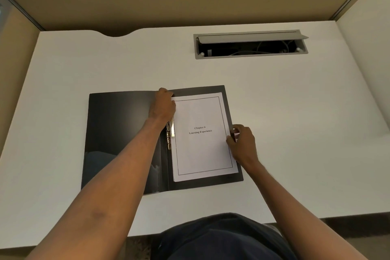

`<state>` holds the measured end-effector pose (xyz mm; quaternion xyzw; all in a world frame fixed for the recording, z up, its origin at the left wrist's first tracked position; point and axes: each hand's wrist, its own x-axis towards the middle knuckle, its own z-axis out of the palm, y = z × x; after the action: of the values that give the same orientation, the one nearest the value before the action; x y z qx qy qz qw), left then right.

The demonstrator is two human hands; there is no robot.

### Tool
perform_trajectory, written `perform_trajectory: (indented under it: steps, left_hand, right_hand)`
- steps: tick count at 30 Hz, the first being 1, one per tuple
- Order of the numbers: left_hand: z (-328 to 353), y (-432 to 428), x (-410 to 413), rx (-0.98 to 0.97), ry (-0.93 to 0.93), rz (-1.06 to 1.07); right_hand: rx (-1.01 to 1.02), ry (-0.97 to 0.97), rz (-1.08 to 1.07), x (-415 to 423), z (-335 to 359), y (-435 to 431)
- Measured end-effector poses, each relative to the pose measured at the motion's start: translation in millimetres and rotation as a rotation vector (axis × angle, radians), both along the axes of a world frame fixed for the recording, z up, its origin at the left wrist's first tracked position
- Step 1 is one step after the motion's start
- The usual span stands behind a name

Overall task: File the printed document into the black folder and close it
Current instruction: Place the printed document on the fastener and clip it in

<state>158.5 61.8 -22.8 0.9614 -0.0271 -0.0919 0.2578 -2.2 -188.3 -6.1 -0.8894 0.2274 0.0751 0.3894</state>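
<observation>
A black folder lies open flat on the white desk, with the printed document on its right half, beside the metal clip at the spine. The left hand rests curled on the document's far left corner, pressing it down. The right hand pinches the document's right edge between thumb and fingers. A cable tray sits open at the far right.
</observation>
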Motion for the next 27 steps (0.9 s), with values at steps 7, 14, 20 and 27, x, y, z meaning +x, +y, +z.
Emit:
perform_trajectory:
  steps: [7, 14, 20, 27]
  left_hand:
    - [6, -29, 11, 0.168, -0.091, -0.272]
    - [5, -48, 25, 0.247, -0.039, -0.4]
    - [4, -48, 27, 0.198, 0.026, -0.405]
    - [5, -46, 24, 0.184, 0.04, -0.419]
  right_hand:
    - [1.003, 0.48, -0.506, -73, 45, 44]
    - [1.128, 0.611, -0.803, -103, 29, 70]
    - [1.173, 0.571, -0.881, -102, 23, 75]
    - [1.222, 0.57, -0.835, -95, 26, 77]
